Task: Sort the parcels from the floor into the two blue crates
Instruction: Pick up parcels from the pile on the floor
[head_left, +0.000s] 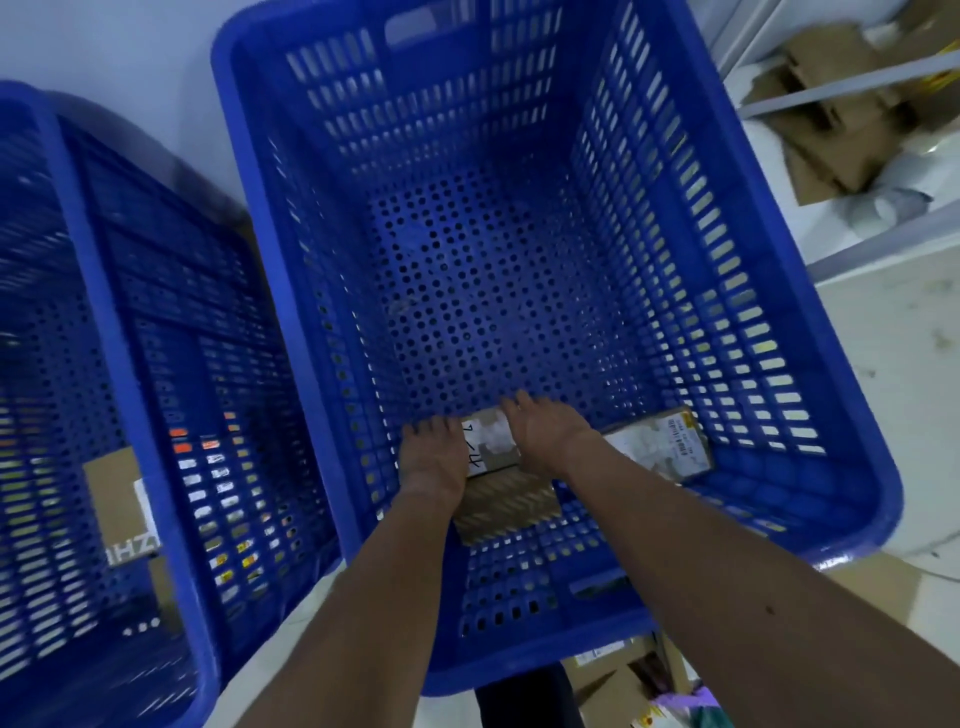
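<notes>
From my remote station I am watching the left hand (434, 460) and the right hand (545, 431) reaching down inside the large blue slotted plastic crate (441, 119), both clasping a small brown cardboard parcel with a white label (493, 447) by its sides against the crate's near wall. A second labelled cardboard parcel (660, 447) is lying just to the right on the perforated floor. The other blue plastic crate (111, 332) is standing close on the left, with a brown cardboard box (111, 499) showing in it.
</notes>
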